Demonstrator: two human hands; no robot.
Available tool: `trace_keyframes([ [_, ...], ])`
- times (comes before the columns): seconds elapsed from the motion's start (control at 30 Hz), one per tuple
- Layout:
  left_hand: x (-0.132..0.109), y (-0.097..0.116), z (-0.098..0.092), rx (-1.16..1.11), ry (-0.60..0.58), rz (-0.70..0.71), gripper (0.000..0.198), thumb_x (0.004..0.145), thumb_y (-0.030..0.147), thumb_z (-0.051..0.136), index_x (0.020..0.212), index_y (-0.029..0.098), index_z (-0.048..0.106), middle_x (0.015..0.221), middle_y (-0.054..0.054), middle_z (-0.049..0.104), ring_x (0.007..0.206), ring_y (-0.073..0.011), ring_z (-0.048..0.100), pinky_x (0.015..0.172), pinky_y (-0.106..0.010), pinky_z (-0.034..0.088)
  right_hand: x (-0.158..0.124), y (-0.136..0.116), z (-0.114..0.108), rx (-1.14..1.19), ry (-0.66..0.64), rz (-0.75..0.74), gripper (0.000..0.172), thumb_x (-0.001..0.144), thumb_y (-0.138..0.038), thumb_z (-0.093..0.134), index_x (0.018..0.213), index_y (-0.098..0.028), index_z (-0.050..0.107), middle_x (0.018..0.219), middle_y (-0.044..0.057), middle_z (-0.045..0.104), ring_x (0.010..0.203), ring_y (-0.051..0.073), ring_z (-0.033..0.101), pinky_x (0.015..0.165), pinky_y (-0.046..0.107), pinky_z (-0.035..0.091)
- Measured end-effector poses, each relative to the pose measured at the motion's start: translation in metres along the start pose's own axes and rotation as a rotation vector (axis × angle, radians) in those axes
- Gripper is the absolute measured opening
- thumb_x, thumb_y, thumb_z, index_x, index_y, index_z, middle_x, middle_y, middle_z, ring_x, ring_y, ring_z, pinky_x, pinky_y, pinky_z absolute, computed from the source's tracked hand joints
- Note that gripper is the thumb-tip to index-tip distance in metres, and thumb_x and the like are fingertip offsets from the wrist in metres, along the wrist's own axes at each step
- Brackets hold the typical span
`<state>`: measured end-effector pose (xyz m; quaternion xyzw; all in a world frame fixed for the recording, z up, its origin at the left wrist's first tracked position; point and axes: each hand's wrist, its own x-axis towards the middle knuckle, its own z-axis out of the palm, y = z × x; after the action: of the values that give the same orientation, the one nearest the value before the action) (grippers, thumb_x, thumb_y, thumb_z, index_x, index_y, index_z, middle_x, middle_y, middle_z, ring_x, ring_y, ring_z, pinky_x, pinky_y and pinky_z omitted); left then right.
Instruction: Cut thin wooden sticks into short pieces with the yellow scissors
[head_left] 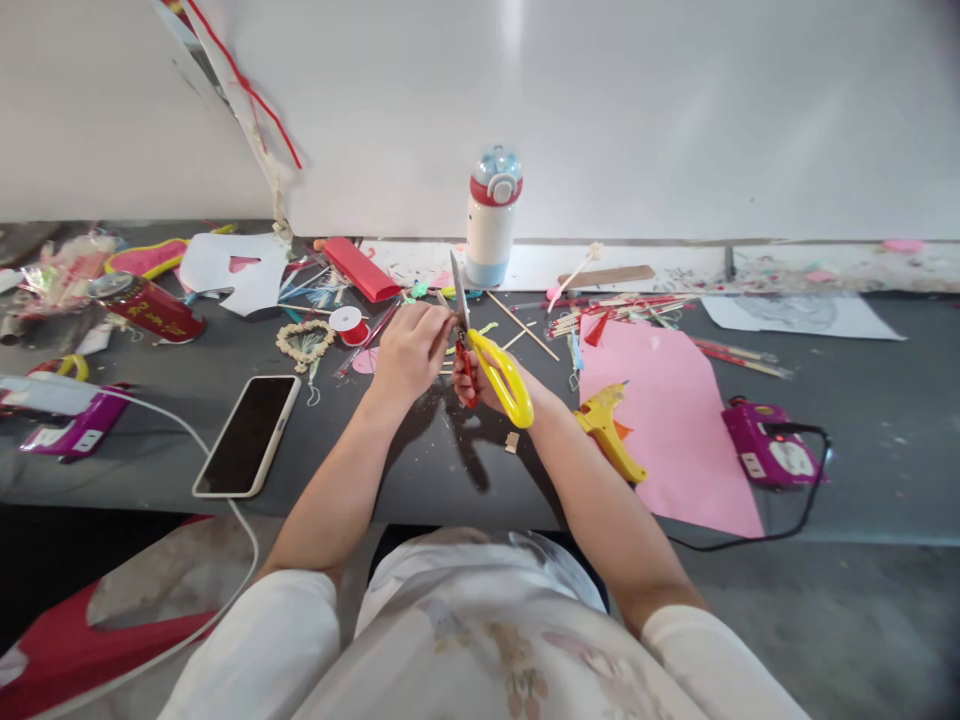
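My right hand (478, 380) grips a pair of scissors (514, 388) with one yellow and one red handle. The blades are parted and point up and away from me. Close beside them, my left hand (411, 345) is closed in a pinch near the blades; whatever sits between its fingertips is too small to make out. Thin sticks (525, 325) lie on the table just beyond my hands. Left of my left hand are a red thread spool (349, 326) and a heart-shaped beige ornament (306, 343). A small beige scrap (511, 442) lies below the scissors.
A bottle (492, 225) stands at the back against the white panel. To the left are a phone (247, 437) with a white cable and a red can (150, 307) on its side. Rightward, a yellow glue gun (611, 432) rests on pink paper (675, 420), near a purple box (772, 443).
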<state>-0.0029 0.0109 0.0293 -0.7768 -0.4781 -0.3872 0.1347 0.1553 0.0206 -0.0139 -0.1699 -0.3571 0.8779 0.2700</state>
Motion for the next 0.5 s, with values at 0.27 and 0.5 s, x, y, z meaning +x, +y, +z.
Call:
trace_keyframes([
  [0.27,-0.002,-0.001,0.004,0.070,-0.087,-0.004,0.018,0.090,0.022,0.037,0.098,0.020,0.053,0.085,-0.006,0.059,0.081,-0.0179,0.053,0.071,-0.029,0.042,-0.010,-0.006,0.011,-0.083,0.011,-0.053,0.036,0.066,-0.050,0.067,0.081,-0.018,0.058,0.073,0.001,0.056,0.064,0.011,0.053,0.066,0.027,0.047],
  [0.5,-0.002,0.000,0.003,0.061,-0.111,-0.012,0.017,0.090,0.024,0.037,0.097,0.020,0.053,0.081,-0.006,0.058,0.079,-0.0178,0.053,0.069,-0.028,0.040,-0.012,-0.007,0.012,-0.202,0.117,-0.067,0.031,0.070,-0.046,0.065,0.083,-0.019,0.060,0.079,0.001,0.058,0.070,0.011,0.055,0.072,0.026,0.046],
])
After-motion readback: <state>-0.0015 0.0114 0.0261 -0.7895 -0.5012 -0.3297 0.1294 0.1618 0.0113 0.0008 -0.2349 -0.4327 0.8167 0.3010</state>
